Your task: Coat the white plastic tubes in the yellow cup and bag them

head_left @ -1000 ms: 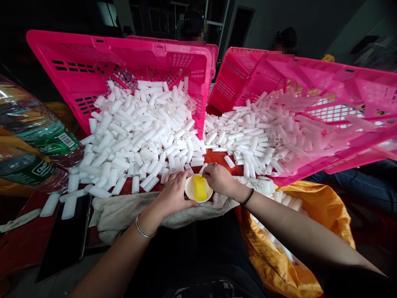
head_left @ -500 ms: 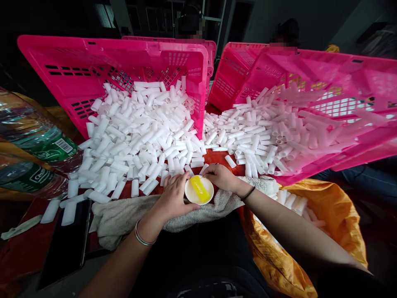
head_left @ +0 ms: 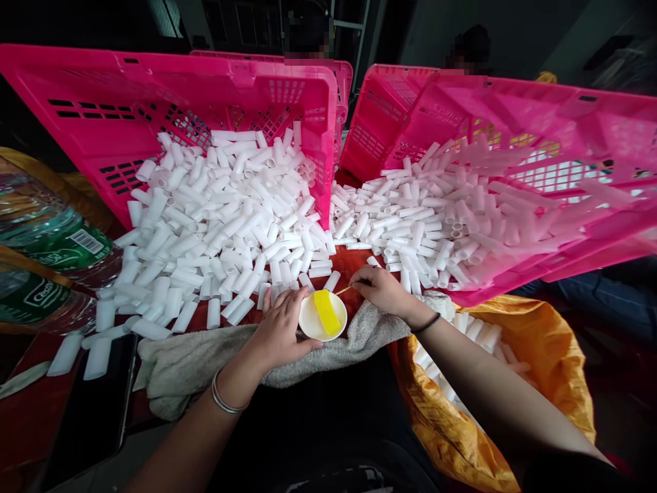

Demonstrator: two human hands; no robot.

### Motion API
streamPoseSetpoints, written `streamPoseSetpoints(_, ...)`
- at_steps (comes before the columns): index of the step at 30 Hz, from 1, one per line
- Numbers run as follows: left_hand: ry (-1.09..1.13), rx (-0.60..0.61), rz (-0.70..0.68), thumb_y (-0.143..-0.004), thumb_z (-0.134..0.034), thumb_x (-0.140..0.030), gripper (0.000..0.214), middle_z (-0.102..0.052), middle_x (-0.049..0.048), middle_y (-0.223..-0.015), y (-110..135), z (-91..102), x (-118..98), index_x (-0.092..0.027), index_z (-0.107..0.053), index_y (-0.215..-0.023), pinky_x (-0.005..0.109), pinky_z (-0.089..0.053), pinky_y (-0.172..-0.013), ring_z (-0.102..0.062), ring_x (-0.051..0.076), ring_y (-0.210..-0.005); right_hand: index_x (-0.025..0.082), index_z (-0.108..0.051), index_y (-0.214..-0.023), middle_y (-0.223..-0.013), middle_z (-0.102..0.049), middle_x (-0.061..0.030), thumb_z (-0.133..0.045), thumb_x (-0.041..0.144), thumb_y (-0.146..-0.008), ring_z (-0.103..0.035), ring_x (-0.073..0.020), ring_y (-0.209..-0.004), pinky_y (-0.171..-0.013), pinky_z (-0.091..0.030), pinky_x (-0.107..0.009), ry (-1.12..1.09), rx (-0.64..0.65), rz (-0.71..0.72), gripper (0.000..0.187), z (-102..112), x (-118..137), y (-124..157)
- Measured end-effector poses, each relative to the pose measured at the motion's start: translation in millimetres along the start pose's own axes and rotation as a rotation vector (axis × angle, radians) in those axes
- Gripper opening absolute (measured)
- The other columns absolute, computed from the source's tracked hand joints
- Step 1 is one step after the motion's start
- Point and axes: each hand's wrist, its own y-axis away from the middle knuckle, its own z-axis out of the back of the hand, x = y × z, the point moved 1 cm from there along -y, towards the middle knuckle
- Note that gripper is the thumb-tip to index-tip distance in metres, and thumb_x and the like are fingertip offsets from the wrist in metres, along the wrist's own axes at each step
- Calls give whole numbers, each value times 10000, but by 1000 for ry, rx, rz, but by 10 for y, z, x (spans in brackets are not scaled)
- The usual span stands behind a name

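Note:
My left hand (head_left: 282, 325) grips a small round white dish (head_left: 306, 319) by its left side, thumb along the near rim and fingers at the far left. A yellow strip (head_left: 326, 311) lies across the dish, its far end at the rim. What the strip is made of I cannot make out. Just right of the dish, my right hand (head_left: 378, 287) is pinched on a thin wooden stick (head_left: 345, 289), which points left toward the dish rim. Whether its tip touches the strip is unclear. A grey towel (head_left: 220, 352) lies under both hands along the table edge.
Piles of short white tubes (head_left: 230, 219) spill from tipped pink crates (head_left: 169, 82) onto the red table (head_left: 349, 259). Bottles (head_left: 66, 239) and a dark phone (head_left: 95, 411) are at left. An orange sack (head_left: 554, 363) holding tubes is at lower right. Two people sit behind the crates.
My right hand has drawn back from the dish, and the stick now shows between them. Glare on the yellow strip has gone. The whole view has shifted slightly.

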Motion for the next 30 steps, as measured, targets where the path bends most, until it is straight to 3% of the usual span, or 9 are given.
streamPoseSetpoints(3, -27, 0, -9, -723, -768, -528, 1025, -483, 186, -1470, 20, -21, -5, -196, -189, -1502, 672, -45, -1185, -383, 394, -1397, 166, -697, -785, -829, -677, -55, -524, 38, -841, -623, -172, -783, -748, -481, -286, 96, 21, 81, 222, 70, 158, 229)
streamPoseSetpoints(7, -42, -29, 26, -677, -797, -560, 1131, -499, 202, -1446, 24, -23, -6, -166, -146, -1513, 675, -57, -1182, -380, 411, -1389, 161, -696, -804, -819, -652, -69, -511, 55, -866, -606, -184, -745, -709, -466, -297, 223, 53, 81, 221, -37, 392, 503)
streamPoseSetpoints(12, 20, -36, 16, -671, -809, -563, 1147, -550, 175, -1397, 29, 5, 12, -201, -128, -1520, 685, -45, -1185, -425, 401, -1361, 179, -692, -820, -816, -657, -59, -511, 90, -894, -621, -190, -783, -728, -484, -290, 122, 18, 36, 214, -222, 477, 663)
streamPoseSetpoints(15, 36, -46, 11, -669, -814, -553, 1143, -551, 171, -1399, 35, -3, 21, -209, -135, -1522, 683, -44, -1193, -433, 399, -1363, 176, -676, -813, -805, -652, -62, -505, 83, -887, -612, -195, -761, -712, -471, -296, 175, -3, 37, 208, -171, 476, 613)
streamPoseSetpoints(19, 38, -43, 17, -661, -821, -548, 1162, -551, 174, -1401, 36, -23, -3, -200, -133, -1530, 684, -44, -1194, -419, 406, -1373, 147, -679, -844, -834, -649, -101, -476, 97, -906, -603, -221, -793, -738, -444, -319, 370, -108, 76, 218, -36, 537, 319)
streamPoseSetpoints(22, 5, -45, 10, -666, -804, -585, 1160, -514, 188, -1436, 56, 72, -29, -189, -141, -1532, 706, -59, -1179, -397, 422, -1378, 128, -687, -816, -819, -644, -114, -486, 91, -900, -591, -228, -792, -736, -415, -326, 522, -26, 144, 221, -17, 622, 39)
streamPoseSetpoints(25, -72, -108, 60, -830, -671, -528, 784, -524, 173, -1408, 107, 315, 22, -186, -336, -1451, 656, -237, -1153, -441, 390, -1335, 128, -695, -802, -828, -648, -122, -529, 75, -843, -572, -232, -774, -690, -375, -333, 660, 92, 209, 179, -32, 717, -149)
streamPoseSetpoints(28, -217, -170, 259, -936, -484, -262, 213, -637, 130, -1125, 172, 569, 195, -188, -600, -1099, 499, -474, -968, -589, 322, -1105, 124, -714, -851, -864, -657, -142, -545, 55, -794, -574, -251, -818, -668, -358, -336, 738, 162, 262, 191, -71, 811, -222)
streamPoseSetpoints(30, -302, -122, 378, -912, -468, -189, 151, -643, 116, -971, 204, 645, 334, -185, -619, -908, 446, -512, -853, -626, 303, -948, 120, -720, -878, -875, -668, -150, -544, 49, -794, -584, -262, -846, -683, -374, -339, 758, 214, 291, 208, -128, 871, -234)
